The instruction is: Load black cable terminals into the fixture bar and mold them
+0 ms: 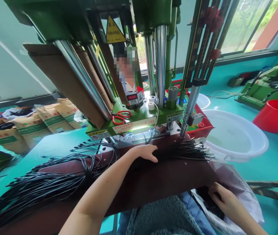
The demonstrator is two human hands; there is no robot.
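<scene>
My left hand (146, 152) reaches across the brown work board (163, 182), its thumb and fingers apart, at a bundle of black cables (175, 150). Light-coloured tips (208, 151) show at that bundle's right end. A larger heap of black cables (55, 179) with dark ends lies on the left, beyond my forearm. Down at the right, my right hand (220, 197) dips into a white bag (241, 192) holding small black pieces (204, 194). Its fingers are curled, and their tips are hidden among the pieces.
A green press (151, 116) with steel columns stands ahead, red-handled scissors (120, 117) on its plate. A red control box (200, 125), white basin (237, 130) and red tub (276, 114) are on the right. Paper sacks (31, 127) stand left. A person (129, 85) is beyond the press.
</scene>
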